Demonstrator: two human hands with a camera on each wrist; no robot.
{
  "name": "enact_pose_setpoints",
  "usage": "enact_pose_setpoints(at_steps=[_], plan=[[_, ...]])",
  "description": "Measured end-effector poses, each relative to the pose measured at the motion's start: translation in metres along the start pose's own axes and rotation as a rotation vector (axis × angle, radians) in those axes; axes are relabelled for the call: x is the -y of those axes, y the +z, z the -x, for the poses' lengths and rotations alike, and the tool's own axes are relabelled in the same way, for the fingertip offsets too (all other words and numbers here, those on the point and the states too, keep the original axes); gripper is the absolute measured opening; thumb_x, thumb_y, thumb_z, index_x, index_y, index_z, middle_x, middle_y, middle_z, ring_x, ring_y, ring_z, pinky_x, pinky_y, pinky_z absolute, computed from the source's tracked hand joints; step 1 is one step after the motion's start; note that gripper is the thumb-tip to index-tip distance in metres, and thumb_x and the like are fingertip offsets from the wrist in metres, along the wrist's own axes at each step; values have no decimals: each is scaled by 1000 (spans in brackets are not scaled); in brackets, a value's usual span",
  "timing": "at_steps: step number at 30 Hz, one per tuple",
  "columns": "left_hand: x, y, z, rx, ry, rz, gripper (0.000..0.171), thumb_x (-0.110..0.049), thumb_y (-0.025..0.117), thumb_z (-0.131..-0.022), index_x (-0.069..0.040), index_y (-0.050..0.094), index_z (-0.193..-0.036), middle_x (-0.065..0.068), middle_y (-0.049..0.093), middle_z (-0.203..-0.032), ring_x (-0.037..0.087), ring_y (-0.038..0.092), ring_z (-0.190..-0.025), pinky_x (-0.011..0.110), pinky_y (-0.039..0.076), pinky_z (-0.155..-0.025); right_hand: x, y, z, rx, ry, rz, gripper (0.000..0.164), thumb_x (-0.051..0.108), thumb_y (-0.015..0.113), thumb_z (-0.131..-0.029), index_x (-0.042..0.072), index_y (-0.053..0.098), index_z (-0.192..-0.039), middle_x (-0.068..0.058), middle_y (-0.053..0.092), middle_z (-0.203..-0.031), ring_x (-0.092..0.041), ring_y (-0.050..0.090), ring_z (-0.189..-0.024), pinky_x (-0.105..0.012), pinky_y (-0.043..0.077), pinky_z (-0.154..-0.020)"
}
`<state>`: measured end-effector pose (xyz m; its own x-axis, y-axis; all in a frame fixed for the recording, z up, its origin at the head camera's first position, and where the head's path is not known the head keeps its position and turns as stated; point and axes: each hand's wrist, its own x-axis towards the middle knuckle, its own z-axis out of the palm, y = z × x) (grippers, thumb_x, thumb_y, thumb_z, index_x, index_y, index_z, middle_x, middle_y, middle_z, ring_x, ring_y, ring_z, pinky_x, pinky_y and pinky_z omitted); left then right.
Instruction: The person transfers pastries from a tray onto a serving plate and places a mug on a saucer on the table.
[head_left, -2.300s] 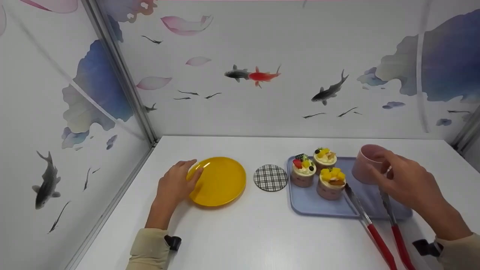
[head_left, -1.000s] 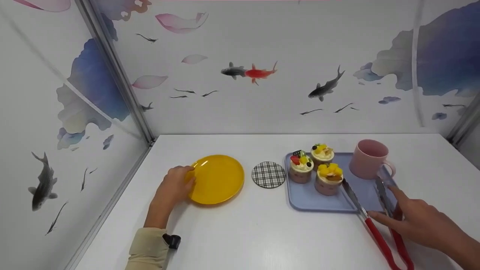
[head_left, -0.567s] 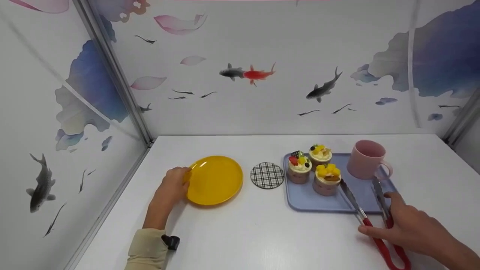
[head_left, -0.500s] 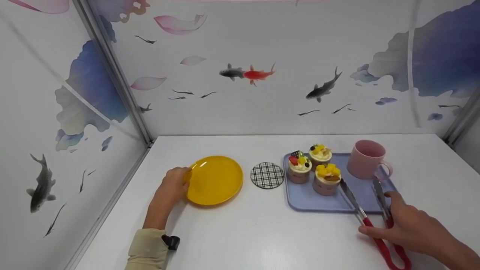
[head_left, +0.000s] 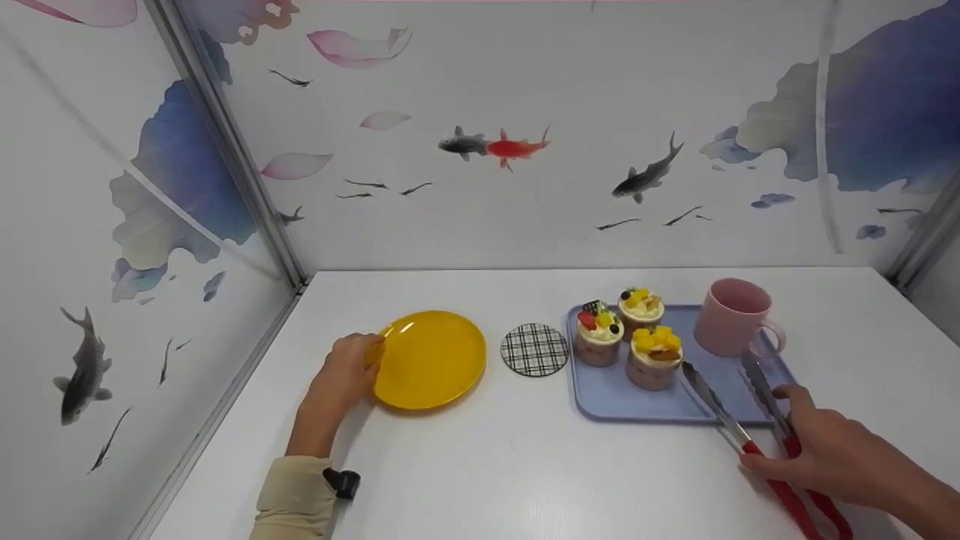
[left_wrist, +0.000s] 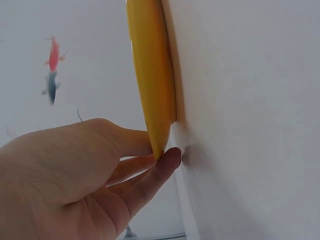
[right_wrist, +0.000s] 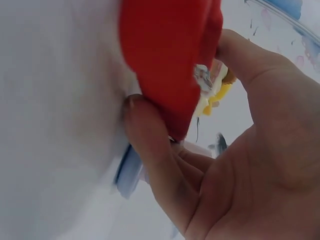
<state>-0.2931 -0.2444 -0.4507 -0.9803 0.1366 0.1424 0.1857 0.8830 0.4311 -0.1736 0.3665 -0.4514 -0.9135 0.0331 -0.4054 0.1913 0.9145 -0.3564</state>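
My left hand (head_left: 341,379) pinches the left rim of a round yellow plate (head_left: 435,364). In the left wrist view the thumb lies on one face of the plate (left_wrist: 152,65) and the fingers on its underside. My right hand (head_left: 851,454) holds metal tongs with red handles (head_left: 786,496), thumb on one side and fingers on the other. Spread apart, the tongs' tips reach over a blue tray (head_left: 637,409). In the right wrist view, a red handle (right_wrist: 165,55) sits between thumb and fingers.
Three dessert cups with cream and fruit, one topped with mango cubes (head_left: 655,360), stand on the tray's left part. A pink mug (head_left: 729,326) occupies its back right. Between plate and tray lies a checked round coaster (head_left: 535,349). Walls enclose the white table (head_left: 525,465).
My right hand has left the pink mug and taken hold of the tongs, whose handles shifted slightly right. My left hand, earlier with its thumb over the plate, now pinches its rim.
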Motion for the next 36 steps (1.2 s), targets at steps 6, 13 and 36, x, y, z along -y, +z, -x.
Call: enact_pose_setpoints(at_steps=[6, 13, 36], plan=[[0, 0, 1, 8, -3, 11, 41, 0, 70, -102, 4, 65, -143, 25, 68, -140, 42, 62, -133, 58, 50, -120, -6, -2, 3, 8, -26, 39, 136, 75, 91, -66, -8, 23, -149, -12, 56, -94, -19, 59, -77, -31, 63, -64], [2, -1, 1, 14, -2, 15, 41, 0, 69, -102, 4, 65, -143, 26, 68, -141, 42, 62, -134, 58, 49, -121, -2, -2, 2, -21, -65, 45, 126, 79, 91, -62, -1, 35, -142, -10, 60, -99, -17, 61, -73, -27, 62, -62], [1, -1, 0, 38, -56, 37, 43, -2, 70, -103, 2, 65, -145, 24, 64, -147, 43, 57, -141, 59, 45, -125, 13, -11, -10, -133, -163, 48, 101, 71, 91, -72, 4, 53, -137, -11, 68, -107, -22, 61, -89, -34, 63, -60]])
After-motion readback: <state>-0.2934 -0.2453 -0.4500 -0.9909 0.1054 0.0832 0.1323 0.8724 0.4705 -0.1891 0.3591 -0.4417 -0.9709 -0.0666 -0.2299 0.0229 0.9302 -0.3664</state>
